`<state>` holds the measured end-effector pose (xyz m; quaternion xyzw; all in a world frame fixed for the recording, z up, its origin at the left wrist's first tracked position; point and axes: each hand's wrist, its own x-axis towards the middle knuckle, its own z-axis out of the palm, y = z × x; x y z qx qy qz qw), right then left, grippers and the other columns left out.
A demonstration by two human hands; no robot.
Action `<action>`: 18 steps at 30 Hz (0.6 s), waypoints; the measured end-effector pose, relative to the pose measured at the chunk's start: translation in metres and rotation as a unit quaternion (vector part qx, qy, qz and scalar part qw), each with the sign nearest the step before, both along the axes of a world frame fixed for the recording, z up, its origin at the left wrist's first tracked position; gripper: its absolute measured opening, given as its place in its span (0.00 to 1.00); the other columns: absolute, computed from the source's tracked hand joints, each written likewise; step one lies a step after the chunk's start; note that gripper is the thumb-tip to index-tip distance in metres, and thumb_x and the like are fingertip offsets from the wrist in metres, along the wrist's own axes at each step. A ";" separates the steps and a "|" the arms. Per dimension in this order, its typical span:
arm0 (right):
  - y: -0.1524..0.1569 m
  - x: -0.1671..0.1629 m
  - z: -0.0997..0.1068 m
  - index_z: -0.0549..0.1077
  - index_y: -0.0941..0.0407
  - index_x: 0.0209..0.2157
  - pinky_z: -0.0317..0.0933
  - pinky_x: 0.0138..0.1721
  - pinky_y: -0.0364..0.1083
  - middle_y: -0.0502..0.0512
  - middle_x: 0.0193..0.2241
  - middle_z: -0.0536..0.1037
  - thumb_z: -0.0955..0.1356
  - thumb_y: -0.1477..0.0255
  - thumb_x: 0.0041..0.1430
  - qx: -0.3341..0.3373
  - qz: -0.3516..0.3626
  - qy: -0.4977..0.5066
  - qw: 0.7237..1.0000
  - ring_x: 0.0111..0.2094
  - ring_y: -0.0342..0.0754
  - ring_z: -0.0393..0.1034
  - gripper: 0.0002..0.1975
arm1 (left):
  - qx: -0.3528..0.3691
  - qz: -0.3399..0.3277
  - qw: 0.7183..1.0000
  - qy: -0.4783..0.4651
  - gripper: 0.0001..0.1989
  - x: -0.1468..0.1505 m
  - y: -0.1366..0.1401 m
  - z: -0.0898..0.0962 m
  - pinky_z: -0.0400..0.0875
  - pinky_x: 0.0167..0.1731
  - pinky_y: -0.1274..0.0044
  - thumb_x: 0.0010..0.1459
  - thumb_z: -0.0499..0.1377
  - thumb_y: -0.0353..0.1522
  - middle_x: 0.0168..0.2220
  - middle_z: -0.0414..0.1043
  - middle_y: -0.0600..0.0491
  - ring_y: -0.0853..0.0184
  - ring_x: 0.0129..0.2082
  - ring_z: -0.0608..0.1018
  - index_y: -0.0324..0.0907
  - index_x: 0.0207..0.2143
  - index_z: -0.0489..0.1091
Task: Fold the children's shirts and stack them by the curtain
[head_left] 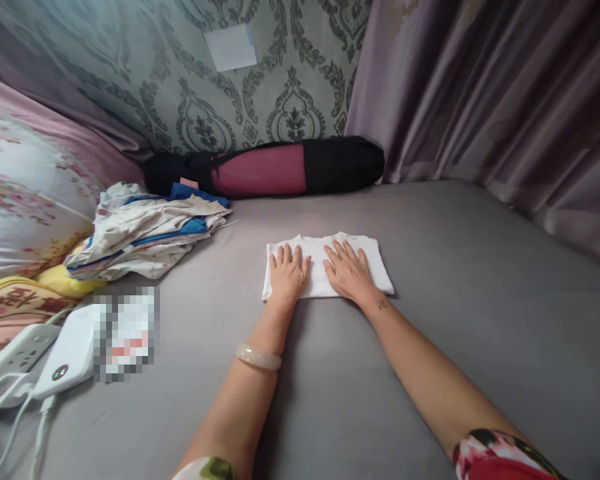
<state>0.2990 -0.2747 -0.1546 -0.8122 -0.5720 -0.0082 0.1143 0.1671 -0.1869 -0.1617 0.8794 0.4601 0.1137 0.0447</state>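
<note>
Nearest, floral sleeves (495,455) end on both forearms (420,363), which reach in over the grey sheet (460,320). Toward the near left corner of the sheet, white cables (41,433) run to a power strip (27,350) and a white device (70,350) with a small dark round display, the two lying side by side. Just right of the device is a pixelated item (133,333), too masked to identify. A pale bangle (259,357) circles the left forearm.

Farther in, around the middle of the sheet and well apart from its far edge, lies a folded white cloth (316,279), its long side roughly along that edge. The left hand (289,273) rests palm down on its left half, the right hand (349,272) on its right half. Both are flat with fingers spread, pressing on the fabric and grasping nothing.

By the left edge, a heap of clothes (150,233) in cream and blue lies beside a floral pillow (30,180). Along the far edge stretches a long black and dark-pink bag (260,170), with purple curtains (480,87) to its right and patterned wallpaper (300,80) behind, bearing a white sheet of paper (231,48).
</note>
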 end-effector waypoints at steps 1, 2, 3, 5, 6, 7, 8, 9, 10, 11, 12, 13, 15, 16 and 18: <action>0.000 0.000 -0.001 0.58 0.53 0.64 0.39 0.63 0.64 0.57 0.66 0.55 0.54 0.63 0.68 -0.002 0.000 0.000 1.000 0.67 0.57 0.43 0.26 | -0.011 0.000 1.000 0.009 0.28 0.000 0.000 0.000 0.46 0.64 0.57 0.67 0.40 0.43 0.66 0.53 0.40 0.50 0.66 0.54 0.38 0.63 0.58; 0.000 0.000 -0.002 0.58 0.53 0.64 0.40 0.63 0.64 0.57 0.66 0.55 0.54 0.63 0.68 -0.001 0.000 -0.001 1.000 0.67 0.58 0.43 0.26 | -0.018 0.001 1.000 0.016 0.29 0.000 0.001 0.000 0.46 0.63 0.57 0.67 0.40 0.43 0.66 0.52 0.40 0.50 0.66 0.54 0.39 0.64 0.57; 0.000 -0.001 -0.003 0.58 0.53 0.64 0.40 0.63 0.65 0.57 0.66 0.55 0.54 0.64 0.68 0.000 0.000 -0.003 1.000 0.67 0.58 0.43 0.26 | -0.022 0.002 1.000 0.022 0.29 0.000 0.000 0.000 0.46 0.63 0.57 0.67 0.40 0.44 0.66 0.52 0.40 0.50 0.66 0.54 0.39 0.64 0.57; 0.001 -0.001 -0.003 0.58 0.53 0.64 0.39 0.62 0.65 0.57 0.66 0.54 0.54 0.64 0.67 0.002 -0.001 -0.003 1.000 0.67 0.58 0.43 0.26 | -0.024 0.004 0.999 0.026 0.29 0.000 0.000 0.001 0.46 0.63 0.57 0.67 0.40 0.44 0.67 0.51 0.40 0.50 0.67 0.54 0.39 0.64 0.56; 0.001 -0.002 -0.004 0.58 0.53 0.64 0.39 0.63 0.65 0.57 0.66 0.54 0.54 0.64 0.67 0.003 -0.002 -0.003 1.000 0.67 0.58 0.43 0.26 | -0.023 0.004 0.999 0.027 0.29 0.000 0.000 0.001 0.46 0.63 0.57 0.67 0.40 0.43 0.67 0.51 0.40 0.50 0.67 0.53 0.39 0.64 0.56; 0.000 -0.002 -0.003 0.58 0.53 0.64 0.39 0.63 0.64 0.57 0.66 0.54 0.54 0.64 0.67 0.003 -0.002 -0.002 1.000 0.67 0.58 0.43 0.26 | -0.023 0.004 0.999 0.028 0.29 0.001 0.000 0.001 0.46 0.63 0.57 0.67 0.40 0.43 0.67 0.51 0.40 0.50 0.67 0.53 0.39 0.64 0.56; 0.000 -0.001 -0.003 0.58 0.53 0.64 0.39 0.63 0.64 0.57 0.66 0.54 0.54 0.64 0.67 0.003 -0.002 -0.002 1.000 0.67 0.57 0.43 0.26 | -0.023 0.003 0.999 0.028 0.29 0.001 0.000 0.001 0.46 0.63 0.57 0.67 0.40 0.43 0.67 0.51 0.40 0.50 0.67 0.53 0.39 0.64 0.56; 0.000 -0.001 -0.003 0.58 0.54 0.64 0.39 0.63 0.64 0.57 0.67 0.54 0.54 0.64 0.67 0.003 -0.002 0.000 1.000 0.67 0.57 0.43 0.26 | -0.021 0.002 0.999 0.028 0.29 0.000 0.000 0.001 0.46 0.63 0.57 0.67 0.40 0.43 0.67 0.51 0.40 0.50 0.67 0.53 0.39 0.64 0.56; 0.000 -0.001 -0.003 0.58 0.54 0.64 0.38 0.63 0.64 0.57 0.67 0.54 0.54 0.64 0.67 0.002 -0.002 0.002 1.000 0.67 0.57 0.43 0.26 | -0.020 0.002 0.999 0.027 0.29 0.000 0.000 0.001 0.46 0.63 0.57 0.67 0.40 0.44 0.67 0.51 0.40 0.50 0.67 0.53 0.39 0.64 0.56; 0.000 0.000 -0.003 0.58 0.54 0.64 0.38 0.63 0.64 0.57 0.67 0.54 0.54 0.64 0.67 0.001 -0.002 0.005 1.000 0.67 0.57 0.42 0.26 | -0.019 0.003 1.000 0.025 0.29 0.000 0.000 0.001 0.46 0.63 0.57 0.67 0.40 0.44 0.66 0.52 0.40 0.50 0.66 0.54 0.38 0.64 0.57; 0.001 0.000 -0.003 0.58 0.54 0.64 0.38 0.63 0.64 0.57 0.67 0.54 0.54 0.64 0.67 0.000 -0.001 0.009 1.000 0.67 0.57 0.42 0.26 | -0.016 0.004 1.000 0.022 0.29 -0.001 0.000 0.002 0.47 0.63 0.57 0.67 0.41 0.44 0.66 0.52 0.40 0.50 0.66 0.54 0.38 0.63 0.57; 0.001 0.001 -0.003 0.57 0.55 0.65 0.38 0.63 0.63 0.57 0.67 0.53 0.54 0.64 0.67 0.000 -0.001 0.015 1.000 0.67 0.56 0.42 0.27 | -0.011 0.004 1.000 0.019 0.29 -0.001 0.000 0.003 0.48 0.63 0.58 0.67 0.41 0.44 0.66 0.54 0.39 0.50 0.66 0.55 0.37 0.63 0.57; 0.001 0.002 -0.003 0.55 0.57 0.65 0.38 0.64 0.62 0.58 0.67 0.53 0.53 0.66 0.67 0.004 -0.005 0.026 1.000 0.67 0.54 0.43 0.27 | 0.005 0.007 1.000 0.009 0.28 -0.003 -0.001 0.004 0.49 0.63 0.60 0.67 0.42 0.43 0.64 0.57 0.38 0.51 0.65 0.58 0.35 0.61 0.59; 0.000 0.003 -0.002 0.55 0.58 0.65 0.38 0.64 0.61 0.59 0.67 0.53 0.53 0.66 0.67 0.009 -0.014 0.029 0.999 0.67 0.54 0.43 0.27 | 0.015 0.010 1.000 0.003 0.28 -0.005 -0.001 0.005 0.49 0.63 0.60 0.67 0.42 0.43 0.63 0.59 0.38 0.52 0.64 0.59 0.34 0.60 0.60; -0.002 0.005 0.000 0.54 0.61 0.66 0.37 0.64 0.61 0.62 0.67 0.53 0.52 0.66 0.68 0.027 -0.046 0.020 0.998 0.67 0.54 0.44 0.28 | 0.035 0.024 0.999 -0.006 0.27 -0.007 -0.002 0.007 0.47 0.64 0.60 0.67 0.42 0.41 0.62 0.60 0.39 0.54 0.65 0.59 0.34 0.60 0.60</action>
